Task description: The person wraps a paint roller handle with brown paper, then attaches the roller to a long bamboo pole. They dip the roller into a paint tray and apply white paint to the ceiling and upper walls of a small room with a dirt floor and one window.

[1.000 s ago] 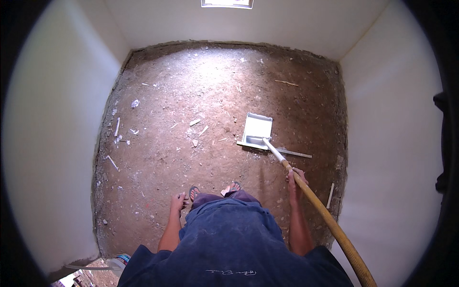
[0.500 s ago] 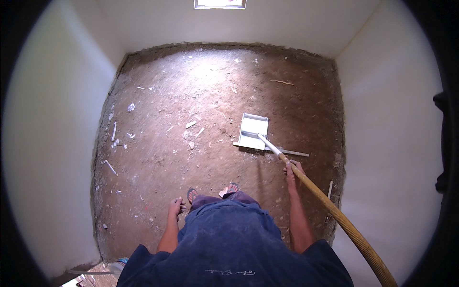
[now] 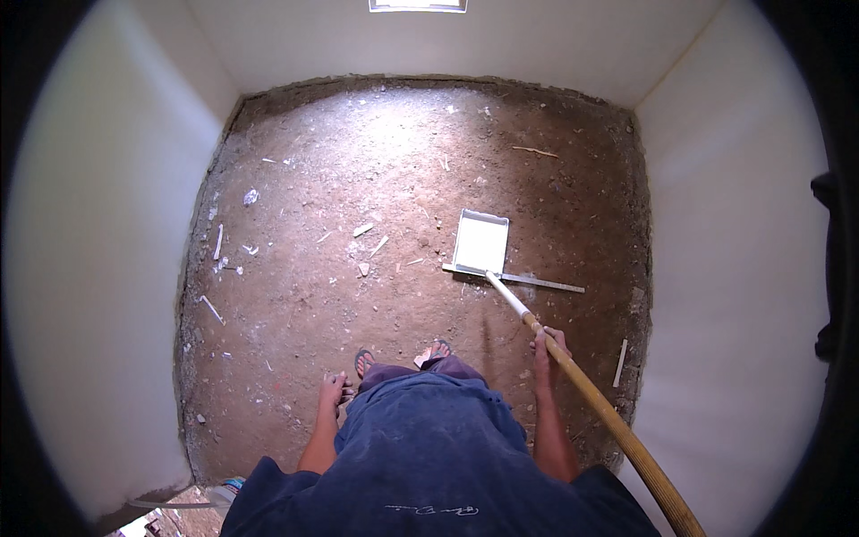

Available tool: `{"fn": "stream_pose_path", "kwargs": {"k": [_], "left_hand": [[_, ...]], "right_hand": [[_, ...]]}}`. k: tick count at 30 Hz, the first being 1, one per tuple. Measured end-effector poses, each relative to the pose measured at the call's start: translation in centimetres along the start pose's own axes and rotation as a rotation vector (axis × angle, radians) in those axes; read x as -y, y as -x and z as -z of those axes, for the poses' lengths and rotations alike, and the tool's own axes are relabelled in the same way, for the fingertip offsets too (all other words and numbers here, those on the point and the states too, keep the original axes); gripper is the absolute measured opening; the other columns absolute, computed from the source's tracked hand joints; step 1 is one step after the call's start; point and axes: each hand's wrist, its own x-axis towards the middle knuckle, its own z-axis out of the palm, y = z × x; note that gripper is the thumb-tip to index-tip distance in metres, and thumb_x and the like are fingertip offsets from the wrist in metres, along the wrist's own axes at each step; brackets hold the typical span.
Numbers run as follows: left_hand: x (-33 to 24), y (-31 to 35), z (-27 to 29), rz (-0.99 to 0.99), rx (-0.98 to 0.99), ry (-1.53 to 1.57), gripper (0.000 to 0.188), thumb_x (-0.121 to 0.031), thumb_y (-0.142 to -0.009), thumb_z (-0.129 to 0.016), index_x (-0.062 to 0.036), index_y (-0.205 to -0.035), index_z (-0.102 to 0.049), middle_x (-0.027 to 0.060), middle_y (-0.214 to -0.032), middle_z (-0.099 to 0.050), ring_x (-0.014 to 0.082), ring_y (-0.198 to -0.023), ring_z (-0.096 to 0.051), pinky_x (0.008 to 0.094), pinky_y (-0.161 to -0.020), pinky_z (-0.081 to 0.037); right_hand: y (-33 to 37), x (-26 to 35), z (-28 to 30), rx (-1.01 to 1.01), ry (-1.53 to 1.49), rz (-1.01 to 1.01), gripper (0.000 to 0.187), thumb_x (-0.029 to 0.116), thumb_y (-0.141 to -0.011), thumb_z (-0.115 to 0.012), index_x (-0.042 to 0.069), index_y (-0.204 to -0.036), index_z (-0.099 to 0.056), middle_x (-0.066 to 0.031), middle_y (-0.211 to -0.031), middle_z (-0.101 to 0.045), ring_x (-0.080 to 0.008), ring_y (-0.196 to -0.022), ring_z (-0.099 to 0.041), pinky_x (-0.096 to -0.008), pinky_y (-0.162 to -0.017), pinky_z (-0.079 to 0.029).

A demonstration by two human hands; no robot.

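A long wooden pole [image 3: 586, 389] slants from the lower right towards a white tray [image 3: 481, 242] on the dirt floor. My right hand [image 3: 548, 345] is closed around the pole, below its white upper section [image 3: 506, 295]. The pole's far end meets the tray's near edge; what looks like a paint roller there blends with the white and is hard to make out. White paint appears to coat the tray. My left hand [image 3: 335, 390] hangs beside my left thigh, fingers loosely bent and apart, holding nothing.
Pale walls enclose the floor. A thin wooden strip [image 3: 546, 284] lies by the tray's near edge. Wood slivers [image 3: 362, 230], crumpled scraps [image 3: 250, 197] and another strip [image 3: 620, 362] are scattered about. My sandalled feet [image 3: 364, 362] stand nearer than the tray. A bright window [image 3: 418, 4] is at the top.
The pole's far end has been drawn back from the tray's middle to its near edge. My right hand and the pole have come slightly nearer to me. My left hand stays at my side.
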Motion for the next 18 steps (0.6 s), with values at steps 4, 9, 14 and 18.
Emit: {"fn": "stream_pose_path", "kwargs": {"k": [4, 9, 14, 18], "left_hand": [[-0.1, -0.5, -0.1, -0.034, 0.036, -0.027, 0.034, -0.041, -0.100, -0.058, -0.0088, -0.111, -0.065, 0.0055, -0.096, -0.072, 0.0150, -0.069, -0.067, 0.0277, -0.056, -0.049], [-3.0, -1.1, -0.7, -0.071, 0.043, -0.073, 0.036, -0.042, -0.099, -0.059, -0.0090, -0.112, -0.065, 0.0048, -0.099, -0.072, 0.0146, -0.073, -0.068, 0.0285, -0.060, -0.050], [-5.0, -1.0, -0.4, -0.177, 0.011, 0.004, 0.038, -0.043, -0.100, -0.057, -0.0088, -0.115, -0.064, 0.0054, -0.099, -0.072, 0.0157, -0.073, -0.067, 0.0299, -0.062, -0.051], [-3.7, -0.7, 0.5, -0.108, -0.024, 0.004, 0.034, -0.041, -0.100, -0.058, -0.0101, -0.111, -0.065, 0.0041, -0.098, -0.073, 0.0137, -0.069, -0.067, 0.0271, -0.057, -0.050]], "right_hand": [[-2.6, -0.4, -1.7, -0.012, 0.020, 0.102, 0.025, 0.025, -0.093, -0.069, 0.003, -0.105, -0.067, -0.0041, -0.074, -0.067, -0.0106, -0.064, -0.064, -0.0281, -0.058, -0.053], [-4.0, -0.1, -2.5, -0.010, 0.029, 0.121, 0.022, 0.023, -0.092, -0.070, 0.004, -0.102, -0.067, -0.0045, -0.072, -0.067, -0.0108, -0.063, -0.064, -0.0282, -0.057, -0.052], [-2.0, 0.5, -1.1, -0.005, 0.091, 0.100, 0.023, 0.023, -0.094, -0.067, 0.003, -0.104, -0.067, -0.0058, -0.076, -0.070, -0.0107, -0.065, -0.069, -0.0264, -0.058, -0.056], [0.0, 0.7, -0.4, 0.008, 0.044, 0.060, 0.022, 0.022, -0.095, -0.067, 0.003, -0.105, -0.067, -0.0053, -0.078, -0.069, -0.0097, -0.065, -0.068, -0.0256, -0.057, -0.055]]}}
